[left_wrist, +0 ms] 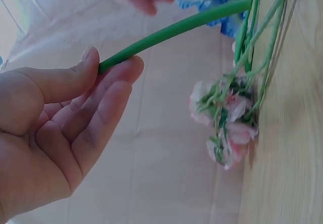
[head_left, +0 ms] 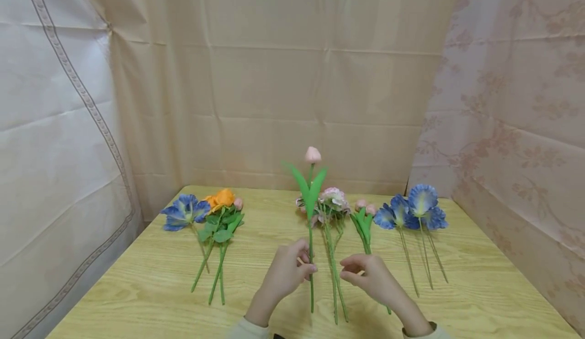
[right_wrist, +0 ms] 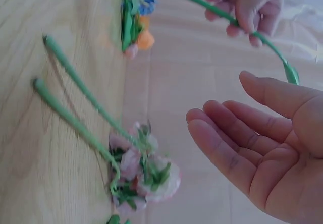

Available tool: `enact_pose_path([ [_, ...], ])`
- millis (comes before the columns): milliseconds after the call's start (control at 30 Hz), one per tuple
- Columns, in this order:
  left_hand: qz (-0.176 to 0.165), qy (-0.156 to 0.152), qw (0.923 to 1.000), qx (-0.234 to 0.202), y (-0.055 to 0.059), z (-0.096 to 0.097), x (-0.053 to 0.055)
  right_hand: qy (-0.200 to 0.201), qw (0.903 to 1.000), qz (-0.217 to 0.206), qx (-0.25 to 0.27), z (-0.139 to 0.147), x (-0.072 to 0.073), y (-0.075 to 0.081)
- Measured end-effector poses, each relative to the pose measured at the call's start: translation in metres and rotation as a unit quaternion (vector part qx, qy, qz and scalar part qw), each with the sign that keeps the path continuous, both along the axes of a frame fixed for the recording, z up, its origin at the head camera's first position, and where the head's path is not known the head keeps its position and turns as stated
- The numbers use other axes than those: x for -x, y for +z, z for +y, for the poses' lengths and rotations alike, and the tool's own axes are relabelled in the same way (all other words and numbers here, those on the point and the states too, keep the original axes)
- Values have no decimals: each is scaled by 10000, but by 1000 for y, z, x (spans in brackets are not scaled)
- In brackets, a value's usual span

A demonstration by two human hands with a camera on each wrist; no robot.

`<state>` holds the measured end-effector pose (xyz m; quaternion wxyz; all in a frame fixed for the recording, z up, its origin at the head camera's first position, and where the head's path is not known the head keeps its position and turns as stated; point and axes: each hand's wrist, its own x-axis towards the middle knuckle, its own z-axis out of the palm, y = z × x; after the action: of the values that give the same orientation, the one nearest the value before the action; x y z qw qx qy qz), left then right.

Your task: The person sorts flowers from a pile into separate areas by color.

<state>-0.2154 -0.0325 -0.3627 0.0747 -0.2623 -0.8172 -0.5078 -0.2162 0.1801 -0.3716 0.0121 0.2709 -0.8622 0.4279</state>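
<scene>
My left hand (head_left: pixel 289 270) pinches the green stem of a pink artificial tulip (head_left: pixel 313 155) between thumb and fingers. The tulip stands upright with two long leaves, raised above the table, and its lower stem end (left_wrist: pixel 212 14) shows in the left wrist view. To its right my right hand (head_left: pixel 372 278) is held in the air, fingers loosely bent and nothing between them, as the right wrist view shows of the right hand (right_wrist: pixel 262 143) too. Between the hands lie pink-and-white flowers (head_left: pixel 334 200) with green stems. Pink tulips (head_left: pixel 365 208) lie just beyond the right hand.
On the wood-grain table (head_left: pixel 151 278), a blue flower (head_left: pixel 185 212), an orange flower (head_left: pixel 221 198) and a pink bud (head_left: pixel 238 204) lie at left with crossed stems. Blue flowers (head_left: pixel 422 200) lie at right. A beige cloth (head_left: pixel 274 85) hangs behind the table.
</scene>
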Motion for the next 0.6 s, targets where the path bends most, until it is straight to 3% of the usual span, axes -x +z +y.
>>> enact_pose_path([
  [200, 106, -239, 9995, 179, -1, 13, -4, 409, 9986, -213, 276, -16, -8, 0],
  [367, 267, -209, 9986, 413, -3, 21, -5, 670, 9959, -270, 537, -24, -12, -6],
  [600, 106, -158, 9996, 210, -3, 25, -7, 412, 9943, -164, 965, -31, -14, -12],
])
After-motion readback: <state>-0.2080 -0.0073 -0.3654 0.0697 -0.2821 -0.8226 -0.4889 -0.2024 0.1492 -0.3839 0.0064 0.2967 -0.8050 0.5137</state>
